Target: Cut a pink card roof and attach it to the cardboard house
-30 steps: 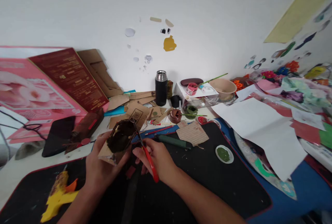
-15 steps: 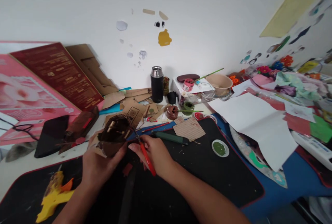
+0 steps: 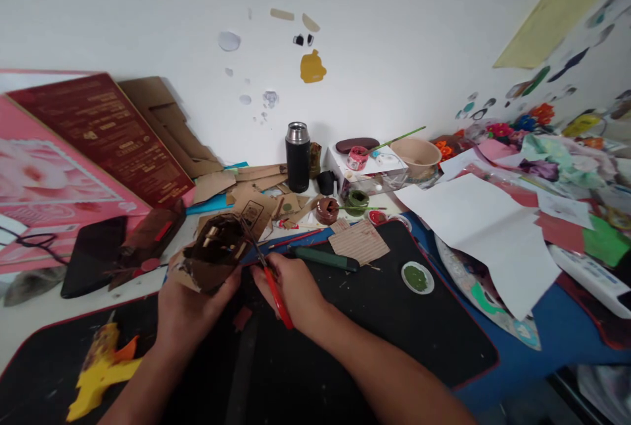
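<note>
A hollow brown cardboard piece [image 3: 211, 274] is held up over the black mat [image 3: 394, 320], its dark opening facing up. My left hand [image 3: 190, 310] is closed round its lower side. Red-handled scissors [image 3: 277, 297] are gripped in my right hand [image 3: 293, 287]. Their blades lie against the right rim of the cardboard piece; whether they are parted is hard to tell. A small reddish scrap [image 3: 242, 318] lies on the mat below the hands.
A yellow glue gun [image 3: 101, 372] lies at the lower left. Beyond the hands are a green tool [image 3: 325, 259], corrugated cardboard [image 3: 359, 241], paint jars [image 3: 327, 210] and a black flask [image 3: 298, 159]. A dish of green paint [image 3: 417, 278] sits to the right.
The cardboard piece and left hand have barely moved. My right hand's fingers have drawn in slightly round the scissor handles. The whole view has shifted a little.
</note>
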### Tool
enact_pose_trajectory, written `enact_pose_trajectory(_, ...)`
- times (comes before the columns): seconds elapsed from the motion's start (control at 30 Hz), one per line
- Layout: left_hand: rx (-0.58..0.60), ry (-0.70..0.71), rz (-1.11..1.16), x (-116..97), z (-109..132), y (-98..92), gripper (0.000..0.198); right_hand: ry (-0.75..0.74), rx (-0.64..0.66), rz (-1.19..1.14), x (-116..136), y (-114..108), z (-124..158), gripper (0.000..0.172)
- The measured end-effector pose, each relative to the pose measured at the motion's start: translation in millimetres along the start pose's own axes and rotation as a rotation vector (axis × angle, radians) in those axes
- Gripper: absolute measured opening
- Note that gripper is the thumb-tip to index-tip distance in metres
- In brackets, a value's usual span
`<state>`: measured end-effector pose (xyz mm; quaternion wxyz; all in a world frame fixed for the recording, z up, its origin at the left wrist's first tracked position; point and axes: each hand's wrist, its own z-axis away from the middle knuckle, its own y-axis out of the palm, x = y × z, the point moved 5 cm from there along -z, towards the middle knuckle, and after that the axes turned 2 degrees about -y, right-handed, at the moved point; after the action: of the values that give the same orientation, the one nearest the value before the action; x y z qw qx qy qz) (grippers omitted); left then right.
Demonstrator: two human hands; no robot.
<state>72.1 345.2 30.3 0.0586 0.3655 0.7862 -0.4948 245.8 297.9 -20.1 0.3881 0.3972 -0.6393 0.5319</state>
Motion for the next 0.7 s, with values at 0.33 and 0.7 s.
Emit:
enact_pose_trajectory(0.33,0.02,-0.026,0.121,-1,-1,-5.3,0.027,0.074,-0.025,-0.101,3,-1,2,0.021)
enact_pose_trajectory(0.7,0.05,0.009,0.086,7,0,-5.9,0.036,0.079,0.22,-0.357,16,-17,10,0.043)
